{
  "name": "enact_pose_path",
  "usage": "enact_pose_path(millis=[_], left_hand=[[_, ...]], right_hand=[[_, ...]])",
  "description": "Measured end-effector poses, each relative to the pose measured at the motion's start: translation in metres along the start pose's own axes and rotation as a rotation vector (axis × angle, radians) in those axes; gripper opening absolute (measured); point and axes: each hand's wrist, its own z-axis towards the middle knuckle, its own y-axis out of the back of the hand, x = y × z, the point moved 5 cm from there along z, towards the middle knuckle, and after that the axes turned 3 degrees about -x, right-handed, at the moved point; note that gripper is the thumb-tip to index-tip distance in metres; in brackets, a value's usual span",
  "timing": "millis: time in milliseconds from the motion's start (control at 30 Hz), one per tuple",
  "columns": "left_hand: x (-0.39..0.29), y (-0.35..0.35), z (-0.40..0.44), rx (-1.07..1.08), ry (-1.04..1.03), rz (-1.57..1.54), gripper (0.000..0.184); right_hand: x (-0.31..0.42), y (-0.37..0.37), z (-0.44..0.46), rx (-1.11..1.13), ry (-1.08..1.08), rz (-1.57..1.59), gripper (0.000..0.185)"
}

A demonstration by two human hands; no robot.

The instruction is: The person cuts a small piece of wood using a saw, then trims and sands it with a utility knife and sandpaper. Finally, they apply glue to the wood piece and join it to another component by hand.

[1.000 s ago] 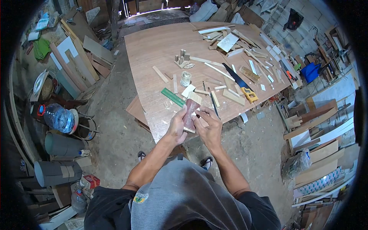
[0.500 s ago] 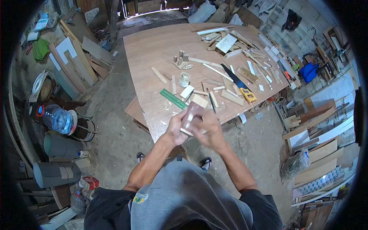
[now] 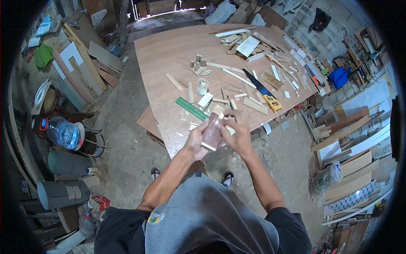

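Note:
In front of my body, at the near table edge, my left hand (image 3: pixel 196 143) grips a flat block with a reddish-brown face that looks like sandpaper (image 3: pixel 212 137). A pale wooden edge shows below that face. My right hand (image 3: pixel 237 130) is closed in a pinch at the block's upper right. Between its fingers is a small pale piece, seemingly wood (image 3: pixel 220 117), touching or just over the brown face; I cannot tell which. Just beyond the hands lie a green ruler (image 3: pixel 191 108), a white block (image 3: pixel 206 100) and a glass jar (image 3: pixel 202 86).
On the plywood table (image 3: pixel 165 55) lie a handsaw with a yellow handle (image 3: pixel 272 103), loose wood strips and a heap of offcuts (image 3: pixel 248 45). A small wooden model with upright pegs (image 3: pixel 198 63) stands mid-table. A water bottle (image 3: pixel 63 130) sits on a stool at left; boards lean at right.
My right hand has slid slightly up and right along the brown face, uncovering more of it and showing the small pale piece. My left hand keeps its grip.

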Motion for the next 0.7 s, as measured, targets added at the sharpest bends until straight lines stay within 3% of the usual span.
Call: enact_pose_path(millis=[133, 233, 267, 333, 400, 533, 700], left_hand=[[-0.01, 0.003, 0.01, -0.069, -0.104, -0.018, 0.046], [-0.003, -0.006, 0.007, 0.192, -0.007, -0.144, 0.045], [-0.001, -0.008, 0.001, 0.189, -0.003, -0.143, 0.045], [-0.014, -0.015, -0.007, -0.064, -0.062, 0.009, 0.04], [-0.01, -0.003, -0.001, -0.018, -0.037, 0.04, 0.04], [-0.008, -0.007, 0.0, 0.044, -0.019, -0.011, 0.042], [-0.005, -0.001, -0.001, 0.121, 0.048, 0.02, 0.043]], right_hand=[[0.041, -0.003, -0.016, 0.121, 0.08, 0.098, 0.018], [0.016, 0.003, -0.005, 0.048, 0.038, 0.066, 0.018], [0.009, 0.005, -0.004, 0.0, -0.022, 0.021, 0.018], [0.02, 0.004, -0.007, 0.046, 0.056, -0.029, 0.018], [0.024, 0.003, -0.016, 0.158, 0.104, 0.024, 0.02], [0.004, 0.009, -0.001, 0.11, 0.006, 0.045, 0.017], [-0.003, 0.013, 0.006, 0.349, 0.124, 0.02, 0.017]])
